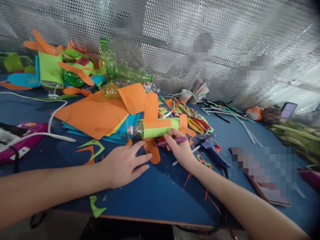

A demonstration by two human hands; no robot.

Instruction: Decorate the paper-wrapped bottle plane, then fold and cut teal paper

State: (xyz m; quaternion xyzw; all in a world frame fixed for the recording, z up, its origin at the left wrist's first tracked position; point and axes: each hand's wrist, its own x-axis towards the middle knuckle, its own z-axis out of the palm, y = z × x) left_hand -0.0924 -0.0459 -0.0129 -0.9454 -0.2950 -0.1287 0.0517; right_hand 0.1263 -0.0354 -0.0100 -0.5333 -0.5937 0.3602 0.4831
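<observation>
A plastic bottle (161, 133) wrapped in green and orange paper lies on its side, its neck pointing left. Orange paper wings stick out from it, one upward and a lower wing (153, 154) toward me. My right hand (177, 143) grips a purple pen (172, 141), its tip over that lower wing. With fingers spread, my left hand (131, 162) rests palm down, its fingertips at the wing's left edge. Behind the bottle neck, orange paper sheets (100, 115) lie on blue sheets (120, 133).
Paper-covered bottles (51, 68) crowd the back left. A purple hair-straightener-like tool (27, 141) with a white cord lies left. Yellow-handled scissors (195, 126), a blue glue gun (213, 153) and paper scraps are right of the bottle. Cups of sticks (192, 96) stand behind.
</observation>
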